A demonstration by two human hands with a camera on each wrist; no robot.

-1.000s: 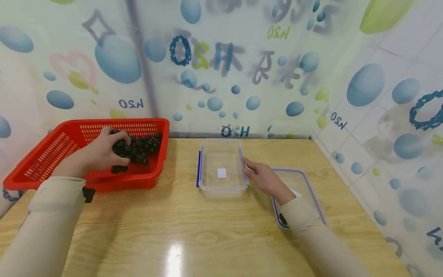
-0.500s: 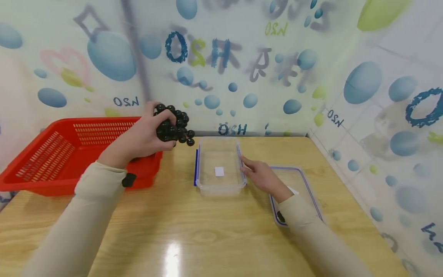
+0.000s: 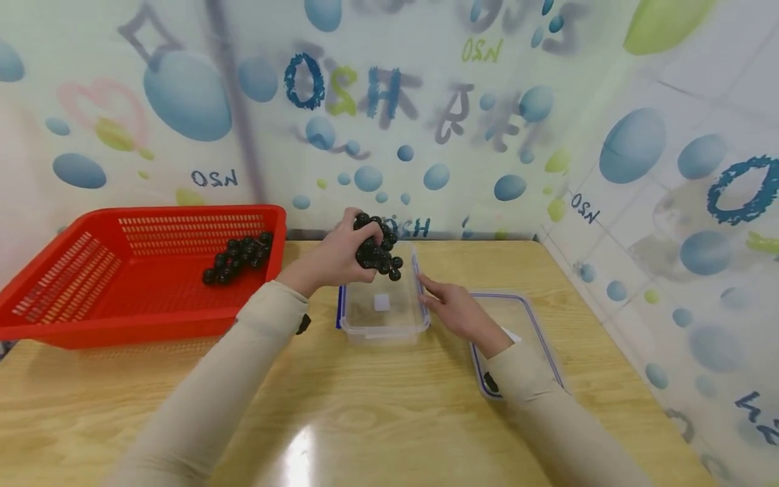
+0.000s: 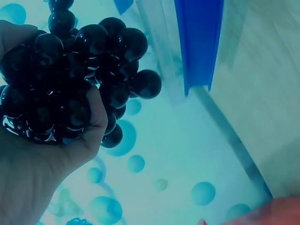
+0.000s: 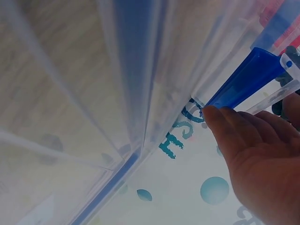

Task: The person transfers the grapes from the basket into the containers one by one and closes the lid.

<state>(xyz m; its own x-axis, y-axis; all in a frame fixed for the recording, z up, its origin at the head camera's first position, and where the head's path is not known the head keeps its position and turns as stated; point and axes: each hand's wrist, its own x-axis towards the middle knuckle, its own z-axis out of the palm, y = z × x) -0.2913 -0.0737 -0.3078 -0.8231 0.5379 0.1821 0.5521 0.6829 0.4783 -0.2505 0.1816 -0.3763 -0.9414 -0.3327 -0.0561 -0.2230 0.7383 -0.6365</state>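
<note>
My left hand (image 3: 333, 258) grips a bunch of black grapes (image 3: 379, 251) and holds it over the back part of a clear plastic food container (image 3: 389, 331) with blue side clips. In the left wrist view, the thumb and fingers curl round the grapes (image 4: 112, 89), with a blue clip (image 4: 199, 42) to their right. My right hand (image 3: 459, 311) rests against the container's right side. Its fingers lie extended with the tips at the blue clip (image 5: 248, 77) in the right wrist view. A small white label (image 3: 381, 302) shows in the container.
A red plastic basket (image 3: 140, 329) stands at the left, with another bunch of black grapes (image 3: 234, 259) inside. Partly under my right forearm lies a flat clear lid (image 3: 517, 318) with a blue seal. A patterned sheet (image 3: 377, 149) hangs behind the wooden table (image 3: 365, 419).
The left hand has lifted one bunch of grapes out of the red basket and carried it right, over the container. My right hand has stayed at the container's side.
</note>
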